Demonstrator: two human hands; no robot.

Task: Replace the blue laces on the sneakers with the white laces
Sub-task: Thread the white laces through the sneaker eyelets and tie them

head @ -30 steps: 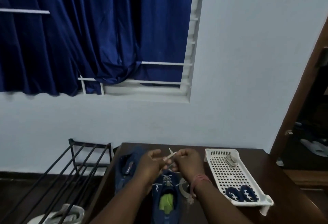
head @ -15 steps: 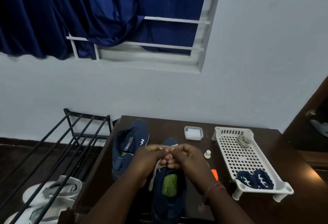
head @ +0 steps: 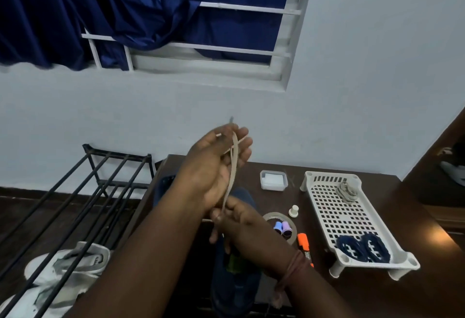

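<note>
At the centre of the frame, our left hand [head: 216, 164] has risen well above the table since half a second ago, when both hands were bunched together low over the navy sneaker [head: 236, 280]. It now draws the white lace [head: 230, 176] up in a long, taut strand. The fingers of that hand are curled round the lace's upper part, and its tip pokes out above them toward the wall. Just below, our right hand [head: 236, 224] pinches the lace's lower part between thumb and fingers, right over the shoe's tongue area. We cannot see the eyelets themselves, since the hands and forearms cover them.

We read this pull as slack being taken through an eyelet, so the relacing of this shoe seems under way but not finished. How many eyelets are threaded is hidden from us.

A second navy sneaker [head: 164, 184] is mostly hidden behind our left forearm, at the table's left edge. At lower right, the white perforated tray [head: 352, 219] holds two dark blue bundles [head: 363, 247], likely the removed blue laces, and a pale bundle [head: 348, 190] at its far end, perhaps the other white lace. Between tray and shoe lie a tape roll [head: 280, 217] and an orange marker [head: 304, 244].
</note>
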